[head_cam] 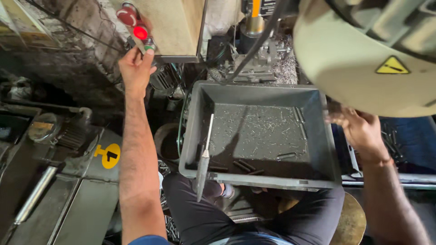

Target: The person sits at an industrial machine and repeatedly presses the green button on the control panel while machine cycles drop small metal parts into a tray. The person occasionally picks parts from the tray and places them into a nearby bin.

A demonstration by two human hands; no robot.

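Two outstretched arms (left hand [135, 68] at buttons [140, 32])

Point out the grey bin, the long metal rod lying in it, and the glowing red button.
Grey bin [193, 131]: head view, left wall.
Metal rod [209, 131]: head view, upper shaft.
Red button [140, 32]: head view, lit face.

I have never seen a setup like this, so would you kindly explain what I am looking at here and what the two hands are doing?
This is a single view from a camera worn on a person's head, looking down at their own arms and lap. The left hand reaches up to a control box with red buttons, fingers at its lower edge. The right hand is at the right rim of a grey plastic tray, partly blurred, so I cannot tell whether it grips anything. In the tray lie metal shavings, a few short dark rods and a long thin metal tool leaning over the front edge. Beyond stands a machine fixture; a beige cover fills the upper right.
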